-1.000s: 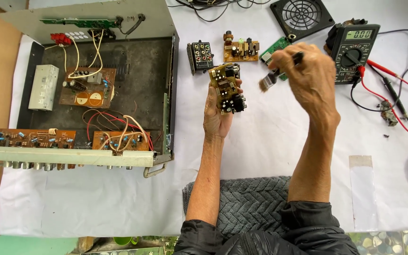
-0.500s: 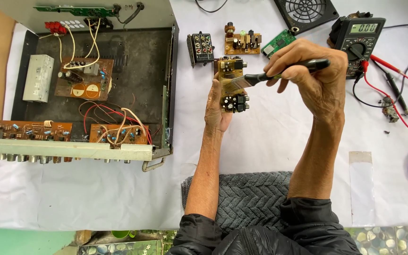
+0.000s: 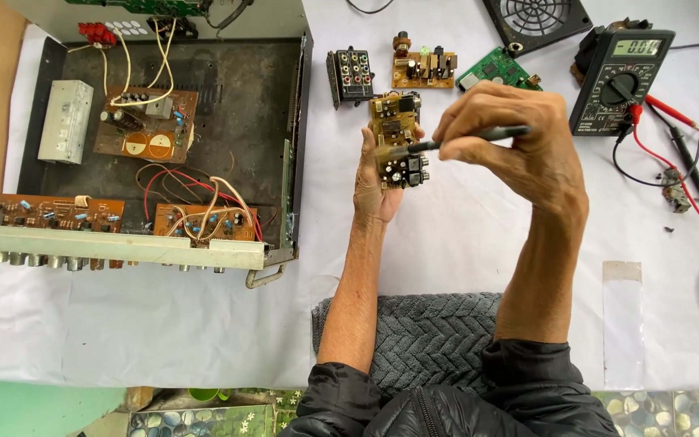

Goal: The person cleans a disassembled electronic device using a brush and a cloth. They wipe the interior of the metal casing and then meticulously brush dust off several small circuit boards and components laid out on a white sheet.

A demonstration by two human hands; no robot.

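Circuit board point(image 3: 396, 139), small and brown, is held upright above the white cloth point(image 3: 463, 243) near the middle of the table, just right of the open amplifier chassis point(image 3: 163, 137). The left hand point(image 3: 375, 182) pinches it from below and by its left edge, fingers pressed against the board. The right hand point(image 3: 511, 150) is closed around a dark slim brush point(image 3: 455, 142), whose tip touches the board's component side. To do this well, I judge the left hand should keep the board steady and tilted toward the eyes, while the tool works with light strokes that do not bend the small parts. Farther off lie two more small boards point(image 3: 424, 69), a black fan grille point(image 3: 537, 18) and a multimeter point(image 3: 620, 77) with red leads to the right.
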